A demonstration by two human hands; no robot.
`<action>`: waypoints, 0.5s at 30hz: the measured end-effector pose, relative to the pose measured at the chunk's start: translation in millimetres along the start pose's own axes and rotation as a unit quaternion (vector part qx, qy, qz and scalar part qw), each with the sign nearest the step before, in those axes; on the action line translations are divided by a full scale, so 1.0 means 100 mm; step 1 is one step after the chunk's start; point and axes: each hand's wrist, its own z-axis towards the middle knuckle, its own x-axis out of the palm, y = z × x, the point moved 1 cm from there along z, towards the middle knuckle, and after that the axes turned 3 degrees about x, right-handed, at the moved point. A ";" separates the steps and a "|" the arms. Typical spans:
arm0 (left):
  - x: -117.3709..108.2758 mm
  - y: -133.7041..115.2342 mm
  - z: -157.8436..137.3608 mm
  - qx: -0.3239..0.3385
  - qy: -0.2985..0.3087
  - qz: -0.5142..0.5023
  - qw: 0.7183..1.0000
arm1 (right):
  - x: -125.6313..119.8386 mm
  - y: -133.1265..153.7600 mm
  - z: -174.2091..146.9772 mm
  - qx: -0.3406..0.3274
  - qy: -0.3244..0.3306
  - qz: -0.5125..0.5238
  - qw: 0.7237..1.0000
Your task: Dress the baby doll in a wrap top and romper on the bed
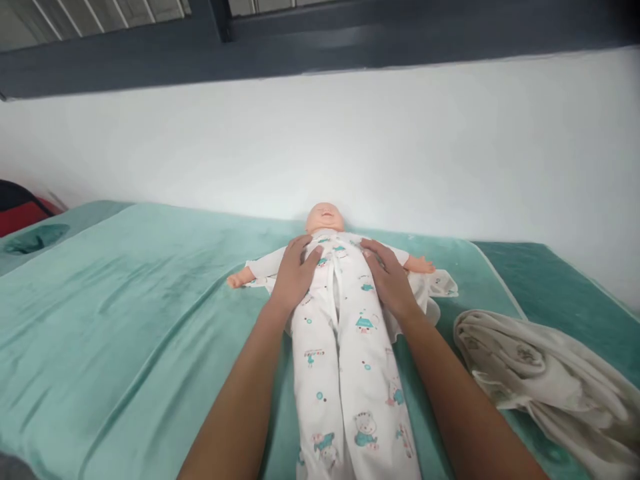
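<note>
A baby doll lies on its back, head toward the wall and arms spread to the sides. White baby clothing printed with bears and small teal figures covers its front, with two long legs stretching toward me. My left hand rests on the clothing at the left side of the doll's chest, thumb apart from the fingers. Opposite it, my right hand lies along the right side of the chest, its fingers extended. Printed cloth also shows beneath the doll's arm on the right.
A teal cover spreads under the doll on the padded table. To the right lies a bundled cream cloth. A white wall rises behind the head. At the far left are a hole and a red and black object.
</note>
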 end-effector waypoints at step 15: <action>0.15 -0.01 -0.02 0.190 -0.047 0.125 0.973 | 0.04 0.12 -0.05 -0.050 0.088 -0.025 0.995</action>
